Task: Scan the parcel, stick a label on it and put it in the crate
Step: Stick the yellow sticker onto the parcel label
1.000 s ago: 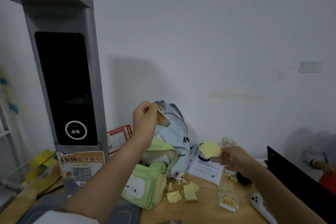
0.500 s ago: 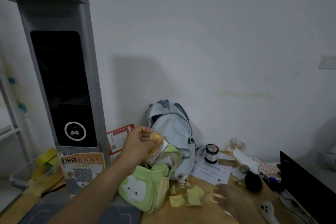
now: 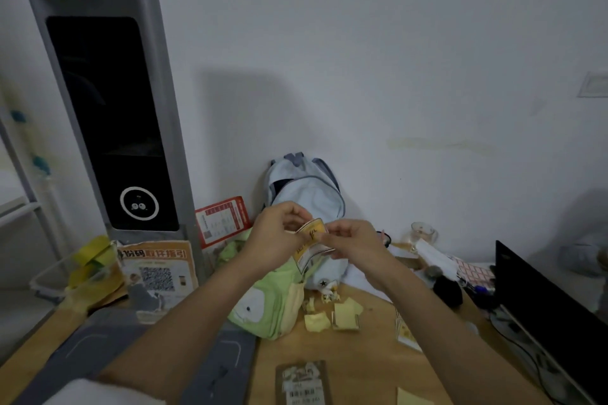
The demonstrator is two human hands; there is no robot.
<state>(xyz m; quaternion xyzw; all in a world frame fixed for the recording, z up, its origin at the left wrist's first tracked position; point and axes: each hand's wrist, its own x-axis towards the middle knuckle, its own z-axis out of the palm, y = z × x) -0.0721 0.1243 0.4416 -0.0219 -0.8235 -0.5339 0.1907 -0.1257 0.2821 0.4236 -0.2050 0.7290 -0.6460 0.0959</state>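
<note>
The right hand [image 3: 353, 245], which half a second ago hovered low over the table by the yellow slips, has come up to meet the left hand [image 3: 274, 240], and the two now pinch the same small parcel [image 3: 311, 245] between them in mid-air. The parcel is a flat yellow-and-white packet, bowed slightly; the left thumb and fingers are closed on its upper left edge, the right fingertips closed on its right edge, so both hands are gripping it. Directly behind the grip a pale blue backpack [image 3: 309, 187] leans against the wall, and just below and to the left of the hands lies a green cloth bag [image 3: 263, 306] with a cartoon face. Below the grip, on the wooden table [image 3: 362, 355], torn yellow paper slips [image 3: 332, 316] are scattered, and nearer the bottom edge lies a dark card with a barcode [image 3: 304, 385]. To the right of the hands stand a small glass [image 3: 422, 233] and, farther out, a sheet of pink-and-white labels [image 3: 473, 271] beside the black edge of a monitor [image 3: 552, 316]. Left of the grip a red-bordered notice [image 3: 223, 220] leans against the wall, next to the tall grey scanner tower [image 3: 108, 122] with its dark screen and ringed lens; an orange QR-code poster [image 3: 158, 270] is propped at its foot. Farthest left, a clear crate [image 3: 69, 276] holds yellow items.
</note>
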